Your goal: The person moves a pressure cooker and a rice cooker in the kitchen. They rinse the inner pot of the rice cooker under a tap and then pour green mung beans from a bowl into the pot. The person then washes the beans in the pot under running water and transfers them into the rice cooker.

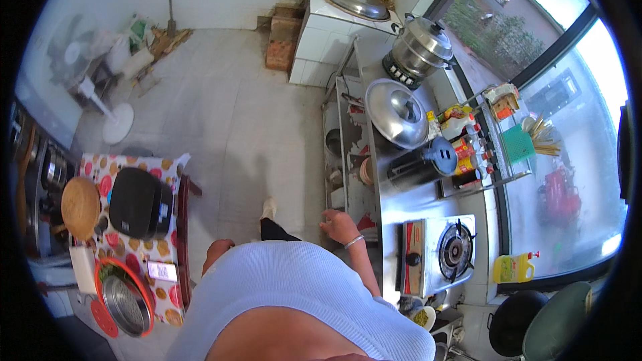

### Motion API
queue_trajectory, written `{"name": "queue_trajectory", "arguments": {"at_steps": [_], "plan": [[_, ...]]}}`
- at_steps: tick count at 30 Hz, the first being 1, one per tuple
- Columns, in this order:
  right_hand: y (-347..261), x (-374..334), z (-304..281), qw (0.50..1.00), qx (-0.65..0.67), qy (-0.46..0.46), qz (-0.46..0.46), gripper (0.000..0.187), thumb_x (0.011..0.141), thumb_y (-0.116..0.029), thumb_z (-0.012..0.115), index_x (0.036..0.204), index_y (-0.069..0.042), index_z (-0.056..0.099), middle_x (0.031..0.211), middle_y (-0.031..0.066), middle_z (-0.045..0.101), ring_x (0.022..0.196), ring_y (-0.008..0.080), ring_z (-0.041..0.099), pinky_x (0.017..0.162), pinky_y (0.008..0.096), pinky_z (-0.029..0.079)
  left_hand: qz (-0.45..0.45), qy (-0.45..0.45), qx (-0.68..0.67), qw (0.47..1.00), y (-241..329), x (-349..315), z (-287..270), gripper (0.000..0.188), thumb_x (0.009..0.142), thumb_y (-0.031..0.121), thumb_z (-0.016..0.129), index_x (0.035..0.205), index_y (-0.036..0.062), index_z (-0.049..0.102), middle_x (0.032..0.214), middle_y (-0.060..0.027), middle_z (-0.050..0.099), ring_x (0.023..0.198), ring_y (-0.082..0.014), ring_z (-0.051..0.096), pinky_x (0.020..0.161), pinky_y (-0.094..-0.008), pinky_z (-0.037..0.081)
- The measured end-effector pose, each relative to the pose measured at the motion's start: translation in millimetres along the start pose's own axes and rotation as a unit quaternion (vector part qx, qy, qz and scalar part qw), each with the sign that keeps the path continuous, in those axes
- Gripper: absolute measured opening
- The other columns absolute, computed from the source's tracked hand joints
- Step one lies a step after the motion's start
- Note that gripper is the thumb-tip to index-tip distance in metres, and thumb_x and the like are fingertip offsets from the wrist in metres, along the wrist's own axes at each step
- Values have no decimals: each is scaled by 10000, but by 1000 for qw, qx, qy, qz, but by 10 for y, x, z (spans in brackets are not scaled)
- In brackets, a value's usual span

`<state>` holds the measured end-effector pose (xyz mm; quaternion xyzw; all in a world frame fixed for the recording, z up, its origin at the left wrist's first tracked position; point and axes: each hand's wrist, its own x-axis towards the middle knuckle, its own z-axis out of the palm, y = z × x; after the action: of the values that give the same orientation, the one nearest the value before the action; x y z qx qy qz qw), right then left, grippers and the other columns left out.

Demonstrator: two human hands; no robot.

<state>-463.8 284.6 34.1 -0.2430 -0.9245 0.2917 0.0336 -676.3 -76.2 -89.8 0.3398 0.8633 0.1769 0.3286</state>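
Note:
My right hand, with a silver bangle at the wrist, hangs beside the steel counter, nearest its lower shelf. Its fingers are loosely bent and apart, and nothing is in them. Close to my waist on the other side is my left hand; my shirt covers part of it, and its fingers are hard to make out. A gas stove stands on the counter just right of my right arm. Farther along the counter are a dark pitcher and a large domed lid.
A cloth-covered table at left bears a black appliance, a steel colander and a phone. A steamer pot and bottles line the window. A fan stands at far left; grey floor lies ahead.

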Motion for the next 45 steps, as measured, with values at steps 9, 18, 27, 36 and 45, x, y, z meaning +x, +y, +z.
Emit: {"name": "queue_trajectory", "arguments": {"at_steps": [9, 18, 27, 36, 45], "plan": [[232, 2207, -943, 983, 81, 165, 5, 271, 720, -88, 724, 960, -3, 631, 858, 192, 654, 756, 320, 658, 660, 362, 522, 102, 89, -35, 990, 1229, 2239, -2075, 338, 726, 187, 729, 1017, 34, 649, 934, -161, 659, 805, -307, 652, 708, -383, 512], [673, 3836, -2234, 882, 350, 309, 63, 119, 889, -103, 611, 969, -20, 640, 825, 20, 652, 722, 81, 606, 608, 220, 475, 139, 57, -68, 986, 1101, 4184, -2766, 311, 705, 222, 757, 927, 31, 654, 909, -151, 652, 742, -292, 648, 676, -373, 513], [1834, 4618, -3391, 602, 521, 580, 170, 124, 907, -148, 591, 996, -61, 599, 801, 39, 612, 633, 95, 528, 501, 223, 421, 205, 70, -38, 976, 2369, 6576, -4029, 294, 731, 239, 711, 932, 34, 652, 864, -154, 642, 734, -295, 645, 670, -388, 510], [3704, 3867, -3994, 441, 613, 626, 196, 299, 926, -362, 553, 847, -74, 572, 831, 94, 651, 684, 168, 597, 574, 283, 528, 317, -237, -222, 891, 4566, 8092, -4252, 255, 843, 231, 679, 1006, 40, 638, 878, -58, 668, 795, -132, 633, 731, -289, 503], [4516, 4765, -4815, 421, 522, 692, 267, 485, 901, -478, 561, 1059, -20, 580, 1012, 116, 636, 876, 285, 609, 817, 440, 499, 218, -433, -370, 792, 6728, 8970, -3782, 460, 927, 401, 572, 1201, 35, 522, 1080, -64, 609, 926, -153, 602, 742, -278, 507]]}}
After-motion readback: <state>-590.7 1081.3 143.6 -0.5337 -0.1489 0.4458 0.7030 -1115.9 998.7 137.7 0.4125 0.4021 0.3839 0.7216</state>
